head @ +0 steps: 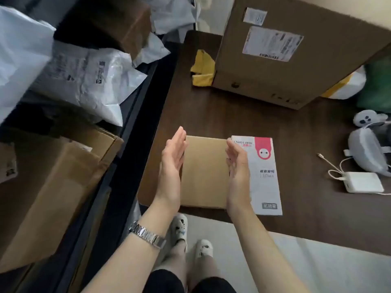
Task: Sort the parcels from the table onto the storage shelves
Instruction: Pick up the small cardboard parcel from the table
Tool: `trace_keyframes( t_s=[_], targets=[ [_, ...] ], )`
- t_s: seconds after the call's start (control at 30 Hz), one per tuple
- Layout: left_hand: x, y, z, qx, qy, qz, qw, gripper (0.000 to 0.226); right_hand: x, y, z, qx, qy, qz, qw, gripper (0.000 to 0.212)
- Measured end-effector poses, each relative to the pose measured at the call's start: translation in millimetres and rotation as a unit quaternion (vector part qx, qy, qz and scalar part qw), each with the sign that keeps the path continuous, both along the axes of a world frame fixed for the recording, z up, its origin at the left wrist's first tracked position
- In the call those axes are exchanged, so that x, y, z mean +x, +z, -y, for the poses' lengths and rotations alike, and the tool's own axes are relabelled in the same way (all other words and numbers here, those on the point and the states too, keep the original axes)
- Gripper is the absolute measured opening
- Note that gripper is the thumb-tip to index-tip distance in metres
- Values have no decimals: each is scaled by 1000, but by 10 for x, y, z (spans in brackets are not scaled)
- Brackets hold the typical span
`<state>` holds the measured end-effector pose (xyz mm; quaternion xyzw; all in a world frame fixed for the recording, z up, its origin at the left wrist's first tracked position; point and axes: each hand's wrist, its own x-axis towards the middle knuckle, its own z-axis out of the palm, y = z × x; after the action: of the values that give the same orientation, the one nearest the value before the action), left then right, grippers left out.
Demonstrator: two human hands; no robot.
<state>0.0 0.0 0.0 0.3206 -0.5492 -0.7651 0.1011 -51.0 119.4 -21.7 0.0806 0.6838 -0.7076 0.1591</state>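
A flat plain cardboard parcel (204,172) lies at the near left of the dark wooden table (296,134). Touching its right side is a white flat box (265,174) with a pink patch and a round face drawing. My left hand (172,166) is held flat along the cardboard parcel's left edge, fingers straight. My right hand (238,166) hovers over the seam between the parcel and the white box, fingers spread. Neither hand grips anything. A big cardboard box (275,60) with two shipping labels stands at the table's far side.
Storage shelves on the left hold white plastic mailers (88,79), a dark brown box (110,24) and cardboard boxes (63,187). On the table: a yellow packet (203,68), a white charger with cable (364,182), a white headset (368,149), a green bag (378,87).
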Motion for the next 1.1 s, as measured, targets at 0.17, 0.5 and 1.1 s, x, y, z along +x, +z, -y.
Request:
trace_keyframes(
  t_s=[0.17, 0.5, 1.1],
  targets=[
    [-162, -383, 21, 20, -14, 36, 999, 61, -123, -335, 46, 21, 16, 50, 998, 34],
    [-257, -838, 68, -11, 17, 95, 995, 49, -249, -591, -74, 78, 8, -6, 997, 31],
    [-421, -995, -79, 65, -9, 135, 989, 52, -437, -792, -291, 55, 11, 28, 998, 34]
  ],
)
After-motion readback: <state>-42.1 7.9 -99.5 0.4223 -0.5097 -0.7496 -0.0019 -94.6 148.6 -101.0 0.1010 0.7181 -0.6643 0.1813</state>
